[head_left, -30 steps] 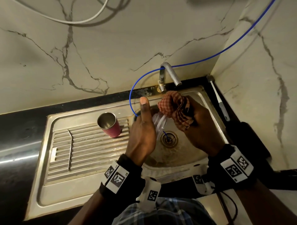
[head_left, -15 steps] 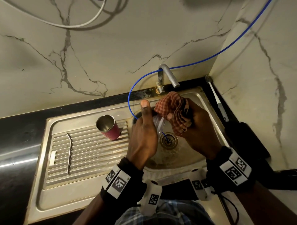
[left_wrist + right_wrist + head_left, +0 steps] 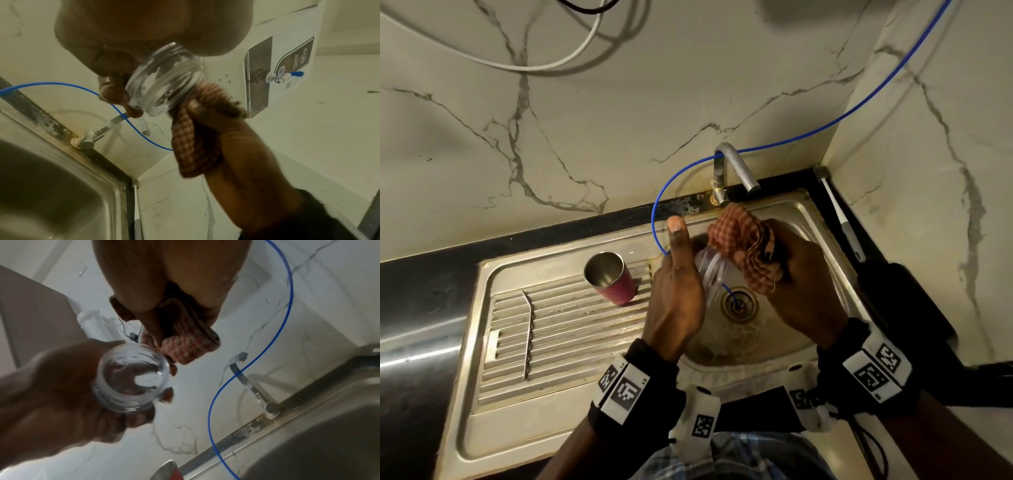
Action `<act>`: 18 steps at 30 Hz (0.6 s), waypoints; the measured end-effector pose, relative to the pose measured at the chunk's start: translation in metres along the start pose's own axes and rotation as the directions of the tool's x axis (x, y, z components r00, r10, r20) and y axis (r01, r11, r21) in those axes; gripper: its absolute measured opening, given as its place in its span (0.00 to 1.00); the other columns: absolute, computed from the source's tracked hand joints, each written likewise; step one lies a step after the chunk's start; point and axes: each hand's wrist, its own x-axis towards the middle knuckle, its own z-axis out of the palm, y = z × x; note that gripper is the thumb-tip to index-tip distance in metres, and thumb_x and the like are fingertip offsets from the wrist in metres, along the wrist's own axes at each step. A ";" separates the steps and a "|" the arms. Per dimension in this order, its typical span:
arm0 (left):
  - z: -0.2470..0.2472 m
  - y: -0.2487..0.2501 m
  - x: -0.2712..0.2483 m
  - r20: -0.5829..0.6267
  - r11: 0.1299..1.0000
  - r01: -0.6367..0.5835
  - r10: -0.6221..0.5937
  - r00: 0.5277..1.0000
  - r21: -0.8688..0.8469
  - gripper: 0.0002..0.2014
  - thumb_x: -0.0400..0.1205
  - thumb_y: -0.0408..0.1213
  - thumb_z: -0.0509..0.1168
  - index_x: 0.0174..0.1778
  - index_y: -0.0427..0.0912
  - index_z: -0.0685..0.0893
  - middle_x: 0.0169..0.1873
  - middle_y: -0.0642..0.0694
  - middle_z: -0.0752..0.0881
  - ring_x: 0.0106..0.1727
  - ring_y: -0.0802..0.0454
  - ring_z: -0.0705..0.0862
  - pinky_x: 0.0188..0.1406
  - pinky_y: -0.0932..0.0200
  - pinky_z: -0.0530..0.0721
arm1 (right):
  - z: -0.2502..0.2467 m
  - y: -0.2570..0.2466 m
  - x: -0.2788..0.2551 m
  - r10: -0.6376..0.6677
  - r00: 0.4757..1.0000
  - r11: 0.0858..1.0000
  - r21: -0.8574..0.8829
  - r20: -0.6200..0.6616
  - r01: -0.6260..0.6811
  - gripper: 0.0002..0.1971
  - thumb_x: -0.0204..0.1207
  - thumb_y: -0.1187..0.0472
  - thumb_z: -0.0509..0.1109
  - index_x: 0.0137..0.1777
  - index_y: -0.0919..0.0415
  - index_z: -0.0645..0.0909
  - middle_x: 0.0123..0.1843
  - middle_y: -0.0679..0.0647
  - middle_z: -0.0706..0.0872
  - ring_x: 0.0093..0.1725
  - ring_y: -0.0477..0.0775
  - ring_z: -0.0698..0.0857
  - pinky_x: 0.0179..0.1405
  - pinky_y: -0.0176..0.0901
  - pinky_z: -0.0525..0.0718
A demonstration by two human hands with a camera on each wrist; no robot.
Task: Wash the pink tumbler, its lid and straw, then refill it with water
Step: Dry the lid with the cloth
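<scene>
Well, the clear, ribbed plastic lid [image 3: 164, 79] is up over the steel sink basin [image 3: 784, 329], just in front of the curved metal tap [image 3: 736, 168], caught between both hands. It looks light, stiff and thin-walled, and I'd guess wet and slick, so a grip around its threaded sides seems safer than a pinch on the rim.

The left hand [image 3: 674, 291] does just that: in the right wrist view its fingers [image 3: 133, 418] curl round the outside of the lid, open mouth toward the camera, while the thumb sticks straight up in the head view.

The right hand [image 3: 801, 284] is closed tight on a bunched red-checked cloth [image 3: 743, 246], which presses against the lid's far end; from the left wrist view the cloth sits right against it, though whether any is pushed inside I cannot tell.

The pink tumbler with a steel inside [image 3: 609, 281] stands upright on the ribbed draining board left of the basin, apart from both hands. It should be sturdier and heavier than the lid, best taken round its body. The thin bent metal straw [image 3: 529, 335] lies flat further left of the tumbler; small, rigid, liable to slip along the grooves.
</scene>
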 end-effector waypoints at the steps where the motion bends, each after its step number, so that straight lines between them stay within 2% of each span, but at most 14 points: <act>1: 0.000 0.002 -0.002 0.000 1.000 0.002 -0.002 1.000 -0.013 0.58 0.76 0.89 0.34 0.69 0.48 0.91 0.62 0.41 0.94 0.69 0.38 0.89 0.79 0.28 0.78 | -0.002 0.001 0.003 0.013 1.000 0.999 -0.049 -0.016 -0.014 0.10 0.82 0.59 0.77 0.61 0.58 0.87 0.51 0.47 0.93 0.54 0.44 0.91 0.54 0.57 0.91; 3: 0.000 0.006 -0.004 0.007 1.000 0.014 -0.014 1.000 -0.021 0.58 0.74 0.90 0.35 0.66 0.48 0.92 0.59 0.38 0.94 0.67 0.37 0.90 0.78 0.28 0.79 | -0.007 0.005 0.005 0.059 0.997 0.998 -0.017 -0.045 -0.060 0.14 0.81 0.58 0.78 0.65 0.56 0.87 0.55 0.47 0.93 0.56 0.47 0.91 0.56 0.58 0.91; 4: -0.001 0.007 -0.005 0.014 1.000 0.013 -0.013 1.000 -0.028 0.58 0.74 0.90 0.35 0.64 0.49 0.93 0.57 0.37 0.94 0.64 0.37 0.91 0.77 0.29 0.80 | -0.006 0.005 0.006 0.056 0.997 0.998 -0.013 -0.052 -0.056 0.15 0.81 0.60 0.78 0.67 0.56 0.86 0.57 0.47 0.92 0.58 0.47 0.91 0.58 0.54 0.91; 6: -0.002 0.011 -0.006 0.024 0.999 0.008 -0.007 1.000 -0.038 0.56 0.74 0.90 0.36 0.60 0.50 0.95 0.54 0.36 0.95 0.61 0.36 0.92 0.75 0.29 0.82 | -0.002 0.000 0.005 -0.027 0.997 0.997 -0.071 -0.072 0.022 0.17 0.80 0.65 0.78 0.68 0.57 0.84 0.60 0.50 0.90 0.60 0.45 0.89 0.60 0.40 0.86; 8: -0.002 0.009 -0.004 -0.016 0.999 0.023 -0.023 1.000 -0.023 0.59 0.72 0.91 0.37 0.52 0.39 0.91 0.53 0.27 0.92 0.56 0.30 0.91 0.72 0.22 0.82 | -0.002 0.000 0.004 -0.075 0.990 0.985 -0.161 -0.118 0.056 0.17 0.79 0.67 0.77 0.67 0.58 0.84 0.58 0.49 0.89 0.57 0.38 0.87 0.56 0.27 0.81; 9: -0.003 0.008 -0.003 -0.047 1.000 0.011 -0.011 0.999 0.002 0.53 0.72 0.92 0.38 0.47 0.46 0.87 0.53 0.23 0.89 0.56 0.27 0.90 0.71 0.20 0.82 | -0.002 -0.001 0.004 -0.081 0.989 0.982 -0.181 -0.127 0.057 0.15 0.79 0.66 0.77 0.65 0.58 0.85 0.55 0.46 0.89 0.54 0.35 0.86 0.53 0.23 0.79; 10: -0.004 0.007 -0.003 -0.073 1.000 -0.007 0.009 0.997 0.026 0.49 0.72 0.92 0.38 0.47 0.50 0.84 0.51 0.22 0.88 0.54 0.27 0.90 0.69 0.21 0.83 | -0.003 -0.001 0.003 -0.083 0.991 0.982 -0.180 -0.107 0.063 0.13 0.79 0.63 0.76 0.63 0.56 0.85 0.52 0.44 0.89 0.52 0.34 0.86 0.51 0.23 0.79; 11: -0.004 0.008 -0.004 -0.082 0.998 -0.021 0.025 0.996 0.055 0.48 0.74 0.91 0.38 0.44 0.49 0.82 0.47 0.21 0.87 0.48 0.28 0.89 0.65 0.24 0.86 | -0.002 -0.001 0.001 -0.083 0.994 0.983 -0.169 -0.071 0.070 0.13 0.79 0.59 0.75 0.62 0.54 0.85 0.52 0.44 0.89 0.52 0.36 0.87 0.51 0.26 0.81; 12: -0.004 0.006 -0.003 -0.084 0.997 -0.034 0.040 0.996 0.074 0.49 0.76 0.89 0.37 0.38 0.44 0.79 0.41 0.21 0.85 0.40 0.30 0.85 0.56 0.31 0.87 | 0.000 -0.001 -0.001 -0.083 0.996 0.984 -0.160 -0.028 0.078 0.13 0.79 0.57 0.74 0.63 0.53 0.85 0.53 0.45 0.89 0.53 0.39 0.88 0.53 0.32 0.84; 13: -0.004 0.006 -0.002 -0.091 0.994 -0.048 0.057 0.994 0.096 0.52 0.78 0.87 0.36 0.35 0.35 0.74 0.35 0.24 0.81 0.34 0.35 0.78 0.48 0.36 0.82 | 0.002 -0.002 -0.002 -0.098 0.995 0.983 -0.156 0.008 0.098 0.15 0.78 0.56 0.73 0.65 0.52 0.85 0.56 0.46 0.89 0.55 0.42 0.88 0.55 0.39 0.87; 14: -0.005 0.005 -0.001 -0.095 0.991 -0.057 0.068 0.993 0.119 0.54 0.80 0.85 0.35 0.37 0.28 0.71 0.30 0.28 0.79 0.32 0.39 0.75 0.45 0.40 0.79 | 0.004 -0.003 -0.003 -0.131 0.990 0.977 -0.161 0.043 0.136 0.17 0.78 0.57 0.73 0.66 0.50 0.84 0.59 0.46 0.87 0.56 0.44 0.87 0.56 0.43 0.87; 15: -0.005 0.005 -0.001 -0.093 0.987 -0.051 0.066 0.993 0.155 0.55 0.80 0.84 0.34 0.39 0.26 0.73 0.29 0.34 0.81 0.32 0.41 0.78 0.47 0.41 0.81 | 0.005 -0.002 -0.003 -0.175 0.982 0.967 -0.175 0.076 0.186 0.18 0.77 0.59 0.72 0.67 0.49 0.83 0.61 0.45 0.85 0.55 0.43 0.85 0.56 0.41 0.85; 16: -0.005 0.003 0.000 -0.084 0.981 -0.037 0.054 0.995 0.192 0.57 0.79 0.85 0.32 0.44 0.27 0.78 0.32 0.36 0.86 0.37 0.38 0.84 0.54 0.37 0.85 | 0.005 -0.002 -0.003 -0.213 0.972 0.958 -0.174 0.103 0.229 0.20 0.76 0.61 0.71 0.67 0.49 0.82 0.63 0.44 0.83 0.54 0.40 0.82 0.56 0.38 0.83; 18: -0.006 0.001 0.000 -0.057 0.976 -0.017 0.030 0.998 0.216 0.60 0.77 0.86 0.30 0.50 0.31 0.84 0.39 0.35 0.91 0.47 0.33 0.90 0.64 0.30 0.85 | 0.005 -0.002 -0.002 -0.224 0.966 0.960 -0.138 0.131 0.242 0.21 0.74 0.65 0.70 0.66 0.50 0.84 0.61 0.41 0.83 0.52 0.35 0.80 0.54 0.32 0.79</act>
